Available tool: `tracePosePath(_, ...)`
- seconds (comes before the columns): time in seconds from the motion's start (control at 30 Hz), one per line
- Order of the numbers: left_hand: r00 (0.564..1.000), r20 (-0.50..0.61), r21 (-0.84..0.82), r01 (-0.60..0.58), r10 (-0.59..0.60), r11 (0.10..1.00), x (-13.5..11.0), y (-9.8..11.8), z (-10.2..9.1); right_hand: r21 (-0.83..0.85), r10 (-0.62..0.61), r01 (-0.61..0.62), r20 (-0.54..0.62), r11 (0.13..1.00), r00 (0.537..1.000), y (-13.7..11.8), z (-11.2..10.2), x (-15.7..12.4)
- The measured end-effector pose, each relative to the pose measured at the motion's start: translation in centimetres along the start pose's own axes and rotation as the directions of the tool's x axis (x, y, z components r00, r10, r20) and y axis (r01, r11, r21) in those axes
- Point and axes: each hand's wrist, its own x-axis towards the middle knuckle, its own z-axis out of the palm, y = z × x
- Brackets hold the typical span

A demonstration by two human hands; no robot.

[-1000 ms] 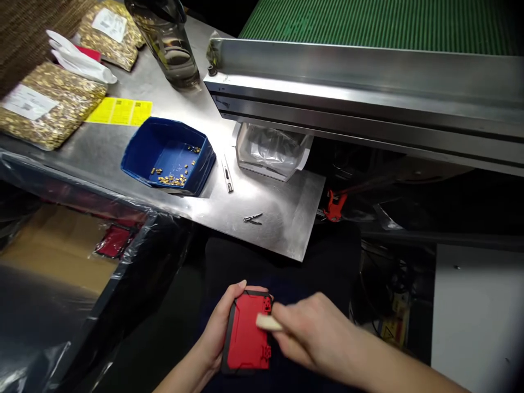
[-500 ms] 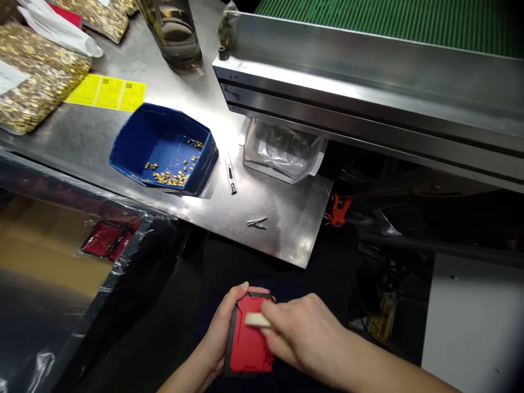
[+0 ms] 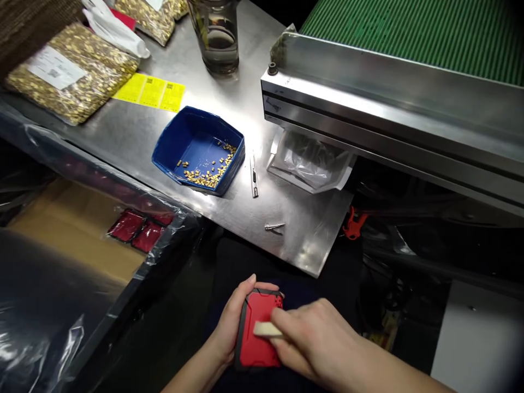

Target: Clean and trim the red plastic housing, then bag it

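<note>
Low in the picture, my left hand grips a red and black flat case by its left edge and top. My right hand lies over the right side of the case and pinches a small cream-coloured stick pressed against the red face. Both hands are over my dark lap, below the steel table.
On the table stand a blue tray with small gold parts, a thin metal tool, tweezers, a plastic bag, yellow labels, a glass jar and bags of gold parts. A box at left holds red cases. A green conveyor runs at right.
The camera has shifted, so the table and tray appear further right. My right hand has slid the stick slightly down across the red case; my left hand keeps its grip.
</note>
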Motion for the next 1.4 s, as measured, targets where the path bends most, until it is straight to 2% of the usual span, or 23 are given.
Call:
tracePosePath(0.1, 1.000, 0.009, -0.043, 0.022, -0.022, 0.999, 0.0, -0.2, -0.2, -0.022, 0.014, -0.014, 0.013, 1.000, 1.000, 0.1, -0.1, -0.2)
tracePosePath(0.2, 1.000, 0.000, -0.005, -0.031, 0.031, 1.000, 0.1, -0.6, -0.6, -0.024, -0.044, 0.045, 0.056, 0.999, 0.997, 0.2, -0.1, -0.1)
tracePosePath(0.3, 1.000, 0.004, -0.020, -0.029, 0.029, 0.999, -0.1, -1.0, -0.8, -0.053, -0.063, 0.063, 0.009, 0.997, 0.998, 0.4, -0.2, 0.3)
tracePosePath(0.4, 0.998, -0.058, -0.056, 0.002, -0.006, 0.998, -0.5, -1.4, -0.7, -0.074, -0.024, 0.022, -0.020, 0.997, 1.000, 0.6, 0.2, -0.2)
tracePosePath(0.5, 0.993, -0.116, -0.049, -0.032, 0.026, 0.998, -0.6, -1.5, -0.1, -0.102, 0.010, -0.014, -0.039, 0.995, 0.999, 0.4, 0.7, -1.4)
tracePosePath(0.6, 0.993, -0.119, -0.053, -0.007, 0.000, 0.999, -0.3, -1.3, 0.5, 0.002, 0.026, -0.026, -0.083, 1.000, 0.996, 0.7, 0.2, -1.8)
tracePosePath(0.67, 0.996, -0.088, -0.086, 0.026, -0.034, 0.996, 0.0, -1.1, 0.8, 0.141, 0.103, -0.083, -0.140, 0.987, 0.985, 2.0, -0.8, -1.2)
tracePosePath(0.73, 0.997, -0.059, -0.105, 0.038, -0.045, 0.994, 0.1, -1.0, 0.9, 0.253, 0.239, -0.175, -0.252, 0.951, 0.938, 4.5, -1.9, 0.0)
tracePosePath(0.8, 0.998, -0.036, -0.108, 0.039, -0.043, 0.993, -0.1, -1.1, 0.8, 0.296, 0.336, -0.231, -0.382, 0.927, 0.861, 7.7, -2.6, 1.3)
tracePosePath(0.9, 0.999, -0.013, -0.128, 0.037, -0.039, 0.991, -0.3, -1.3, 0.9, 0.240, 0.372, -0.284, -0.548, 0.928, 0.749, 11.3, -2.7, 2.5)
tracePosePath(0.97, 1.000, -0.013, -0.155, 0.018, -0.020, 0.988, -0.4, -1.3, 1.3, 0.228, 0.348, -0.263, -0.649, 0.937, 0.677, 11.6, -2.2, 2.1)
tracePosePath(1.0, 1.000, -0.014, -0.168, 0.000, -0.003, 0.986, -0.4, -1.3, 1.6, 0.247, 0.307, -0.188, -0.661, 0.951, 0.684, 11.0, -1.8, 1.5)
tracePosePath(1.03, 1.000, -0.016, -0.179, -0.017, 0.015, 0.984, -0.4, -1.2, 1.9, 0.271, 0.238, -0.075, -0.641, 0.960, 0.730, 10.1, -1.2, 0.8)
tracePosePath(1.1, 0.999, -0.030, -0.191, -0.045, 0.040, 0.981, -0.4, -1.1, 2.7, 0.311, 0.019, 0.168, -0.520, 0.936, 0.854, 7.7, 0.1, -0.8)
tracePosePath(1.13, 0.998, -0.044, -0.190, -0.056, 0.049, 0.980, -0.6, -1.1, 3.1, 0.309, -0.084, 0.247, -0.458, 0.919, 0.885, 6.6, 0.8, -1.5)
tracePosePath(1.17, 0.997, -0.048, -0.183, -0.069, 0.061, 0.981, -0.8, -1.2, 3.6, 0.285, -0.147, 0.294, -0.443, 0.912, 0.885, 5.7, 1.5, -2.1)
tracePosePath(1.2, 0.997, -0.031, -0.162, -0.073, 0.069, 0.984, -1.0, -1.3, 4.0, 0.273, -0.154, 0.307, -0.466, 0.912, 0.871, 5.1, 2.0, -2.5)
tracePosePath(1.23, 0.997, 0.005, -0.122, -0.073, 0.074, 0.990, -1.4, -1.6, 4.5, 0.298, -0.101, 0.289, -0.517, 0.910, 0.850, 4.9, 2.4, -2.9)
tracePosePath(1.3, 0.992, 0.083, 0.006, -0.095, 0.094, 0.995, -2.3, -2.3, 5.4, 0.480, 0.123, 0.230, -0.597, 0.847, 0.793, 5.3, 2.6, -3.3)
tracePosePath(1.37, 0.981, 0.109, 0.141, -0.176, 0.161, 0.974, -3.0, -2.9, 6.1, 0.695, 0.319, 0.195, -0.537, 0.692, 0.781, 6.5, 2.1, -3.6)
tracePosePath(1.4, 0.972, 0.105, 0.190, -0.228, 0.211, 0.955, -3.3, -3.1, 6.4, 0.764, 0.357, 0.191, -0.488, 0.617, 0.796, 7.1, 1.8, -3.8)
